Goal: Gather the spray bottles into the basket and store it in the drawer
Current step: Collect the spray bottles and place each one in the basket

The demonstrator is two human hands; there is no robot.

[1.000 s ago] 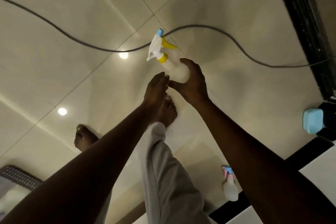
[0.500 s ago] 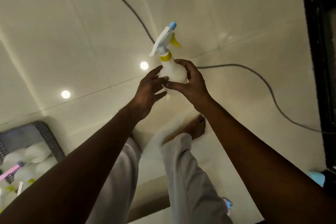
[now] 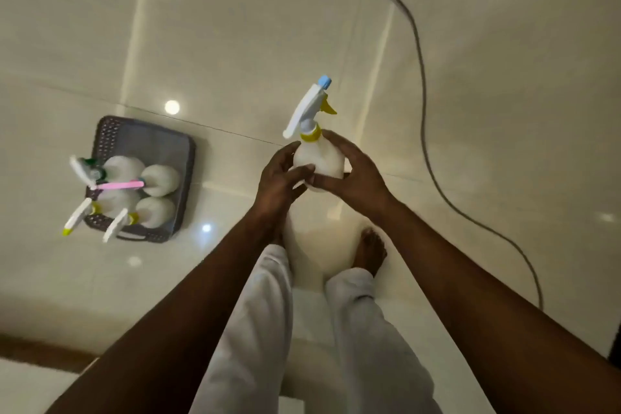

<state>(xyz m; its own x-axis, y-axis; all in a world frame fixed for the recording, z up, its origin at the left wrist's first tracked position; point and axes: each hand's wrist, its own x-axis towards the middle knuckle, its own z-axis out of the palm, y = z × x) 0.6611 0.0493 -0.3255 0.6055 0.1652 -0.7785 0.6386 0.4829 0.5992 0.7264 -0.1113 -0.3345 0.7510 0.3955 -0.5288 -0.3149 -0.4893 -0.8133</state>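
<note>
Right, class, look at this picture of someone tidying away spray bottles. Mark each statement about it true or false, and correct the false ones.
1. The left hand and the right hand both grip the spray bottle with the yellow collar. True.
2. The grey basket is empty. False: four bottles are in it.
3. The held bottle's nozzle tip is pink. False: it is blue.
4. A dark cable runs over the floor to the right of the hands. True.
5. The basket sits inside a drawer. False: it stands on the floor tiles, and no drawer shows.
</note>
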